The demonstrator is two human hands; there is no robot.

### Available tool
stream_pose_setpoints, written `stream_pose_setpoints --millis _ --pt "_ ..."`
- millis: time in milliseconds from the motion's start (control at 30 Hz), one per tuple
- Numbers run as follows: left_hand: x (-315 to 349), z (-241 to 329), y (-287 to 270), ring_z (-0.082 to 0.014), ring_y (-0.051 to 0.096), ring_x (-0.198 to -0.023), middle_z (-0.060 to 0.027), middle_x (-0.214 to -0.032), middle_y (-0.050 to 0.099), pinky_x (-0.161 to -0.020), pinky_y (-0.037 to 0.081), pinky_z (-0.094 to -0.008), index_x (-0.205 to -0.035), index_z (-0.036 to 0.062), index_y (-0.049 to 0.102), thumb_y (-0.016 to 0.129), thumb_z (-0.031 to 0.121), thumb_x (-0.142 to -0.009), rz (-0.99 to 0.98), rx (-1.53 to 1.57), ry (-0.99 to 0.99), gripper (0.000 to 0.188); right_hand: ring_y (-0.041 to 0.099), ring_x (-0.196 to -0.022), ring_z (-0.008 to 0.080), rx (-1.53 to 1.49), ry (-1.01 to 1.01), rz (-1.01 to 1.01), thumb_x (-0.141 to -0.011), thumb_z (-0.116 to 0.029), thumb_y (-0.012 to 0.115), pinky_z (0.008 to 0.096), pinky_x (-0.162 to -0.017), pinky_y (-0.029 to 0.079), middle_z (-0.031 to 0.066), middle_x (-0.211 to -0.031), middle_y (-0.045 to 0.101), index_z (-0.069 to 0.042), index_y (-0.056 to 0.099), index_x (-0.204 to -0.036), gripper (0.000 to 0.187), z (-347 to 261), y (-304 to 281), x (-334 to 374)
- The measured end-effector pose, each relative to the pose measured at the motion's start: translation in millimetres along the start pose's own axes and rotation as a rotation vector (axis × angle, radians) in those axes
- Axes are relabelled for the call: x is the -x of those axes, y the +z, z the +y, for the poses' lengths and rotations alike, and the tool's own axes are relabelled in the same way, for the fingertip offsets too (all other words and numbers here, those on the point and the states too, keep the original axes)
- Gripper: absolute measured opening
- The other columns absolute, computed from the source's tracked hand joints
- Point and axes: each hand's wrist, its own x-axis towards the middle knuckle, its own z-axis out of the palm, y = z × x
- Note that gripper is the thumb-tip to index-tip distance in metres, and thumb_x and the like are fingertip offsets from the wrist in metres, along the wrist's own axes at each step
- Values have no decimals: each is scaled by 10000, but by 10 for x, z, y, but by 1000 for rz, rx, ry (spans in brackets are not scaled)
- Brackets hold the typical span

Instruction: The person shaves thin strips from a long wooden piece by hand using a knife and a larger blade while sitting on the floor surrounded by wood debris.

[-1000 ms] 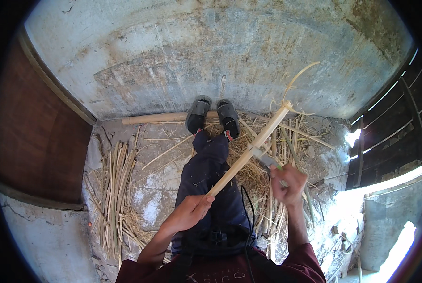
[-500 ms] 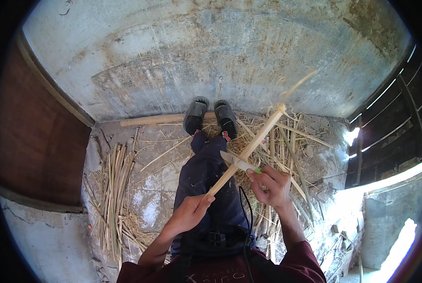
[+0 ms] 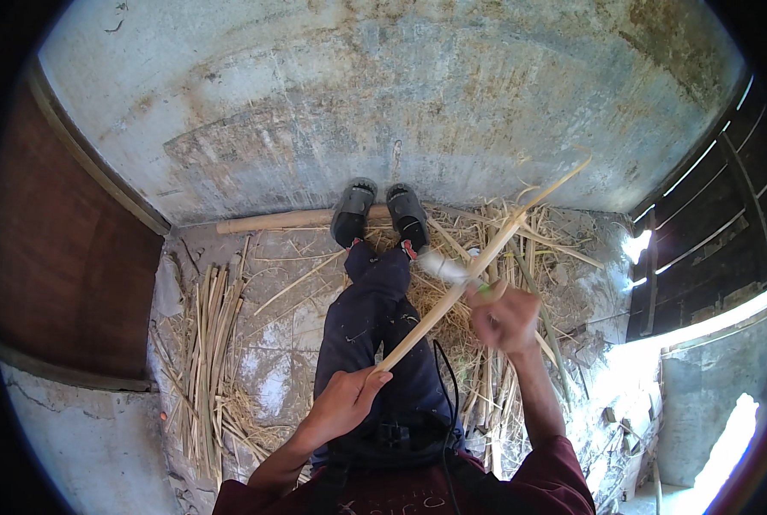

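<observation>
My left hand (image 3: 342,405) is closed around the near end of a pale split bamboo strip (image 3: 422,329), which slants up and away to the right across my legs. Thin curled shavings (image 3: 557,182) hang off its far end. In my right hand (image 3: 507,321) is a knife (image 3: 442,267), its wide blade blurred by motion and lying across the strip about midway along. A bit of bright green shows at the handle; the fingers cover the rest of it.
A bundle of split bamboo strips (image 3: 205,369) lies on the floor at left. More strips and shavings (image 3: 542,249) litter the right side. A thick bamboo pole (image 3: 272,221) runs along the foot of the stained wall (image 3: 383,103), by my shoes (image 3: 407,209). A black cable (image 3: 455,390) hangs at my waist.
My right hand and the knife have moved up and outward along the strip. The strip's far end has shifted slightly right, while my left hand keeps almost the same place.
</observation>
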Motion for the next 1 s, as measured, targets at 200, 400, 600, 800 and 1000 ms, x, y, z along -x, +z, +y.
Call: stream_pose_setpoints --millis 200,400,600,800,1000 --pt "193 -228 -33 -299 558 -632 -166 -699 573 -590 446 -419 -1064 -23 682 552 313 -1184 -23 -24 -76 380 727 -668 127 -41 383 15 -939 -31 728 297 -564 530 97 -831 778 -38 794 -1036 118 279 -307 12" --pt "96 -402 -93 -97 472 -591 12 -648 492 -565 412 -323 -826 21 564 480 360 -1215 1 53 -96 522 532 -735 39 -376 620 -24 -1051 -78 708 250 -611 359 -1 -907 676 -30 737 -1197 156 32 -138 167" --pt "4 -455 -99 -82 505 -630 7 -685 496 -600 435 -297 -847 40 561 430 386 -1227 -63 161 -148 530 693 -706 94 -417 597 -145 -964 -29 777 283 -618 490 92 -959 813 -56 636 -1197 274 -277 124 220" --pt "-46 -192 -74 -185 580 -598 -54 -669 546 -600 463 -373 -975 22 639 475 389 -1209 -40 108 -124 464 766 -785 403 -218 623 -338 -907 -48 735 471 -677 594 147 -905 762 -69 626 -1200 313 -590 145 -21" --pt "-50 -44 -29 -374 671 -624 -156 -664 622 -600 491 -458 -1073 29 653 503 337 -1196 12 -103 -56 363 739 -813 419 12 463 -390 -825 -8 677 520 -688 583 141 -955 731 -83 649 -1182 366 -501 267 47"
